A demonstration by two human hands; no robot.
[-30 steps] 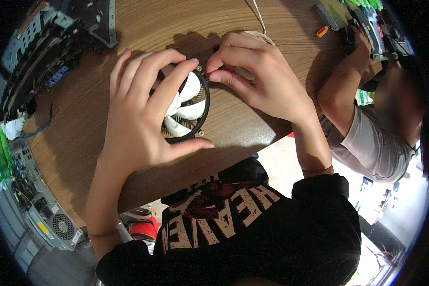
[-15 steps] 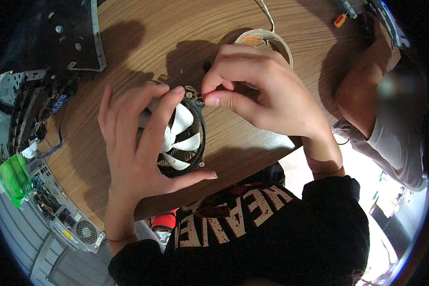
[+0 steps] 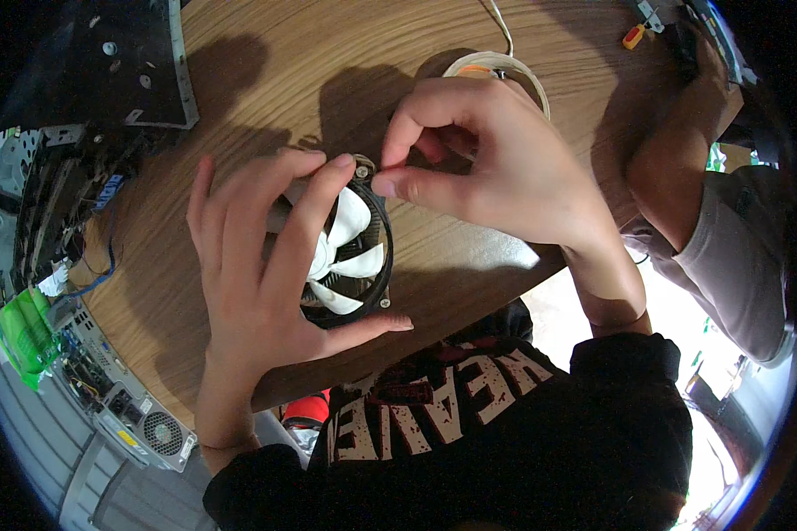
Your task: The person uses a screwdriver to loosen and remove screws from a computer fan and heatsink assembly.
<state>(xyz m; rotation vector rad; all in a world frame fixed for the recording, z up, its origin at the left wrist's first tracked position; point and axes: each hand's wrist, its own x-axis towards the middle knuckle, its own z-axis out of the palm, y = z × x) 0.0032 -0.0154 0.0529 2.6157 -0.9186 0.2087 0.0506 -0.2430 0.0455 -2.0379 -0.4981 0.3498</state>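
A computer cooling fan point(image 3: 359, 263) with white blades in a round black frame, with metal fins beneath it, sits on the wooden table. My left hand point(image 3: 261, 257) spans it, index and middle fingertips at its upper edge and thumb stretched along the lower side, holding it steady. At its upper right corner, beside a screw point(image 3: 361, 172), thumb and index finger of my right hand point(image 3: 496, 168) are pinched together. Whatever lies between those fingertips is too small to make out. Another screw point(image 3: 385, 303) shows at the lower right corner.
Behind my right hand lies a pale ring-shaped roll point(image 3: 540, 93), near a white cable point(image 3: 502, 26). A dark metal panel point(image 3: 88, 62) and an opened computer case point(image 3: 142, 416) stand left. At right are a yellow-orange screwdriver point(image 3: 633, 36) and another person's arm point(image 3: 673, 177).
My right hand has turned slightly, its pinched fingertips now closer against the fan's upper corner. The left hand keeps its hold on the fan. The whole view has shifted a little.
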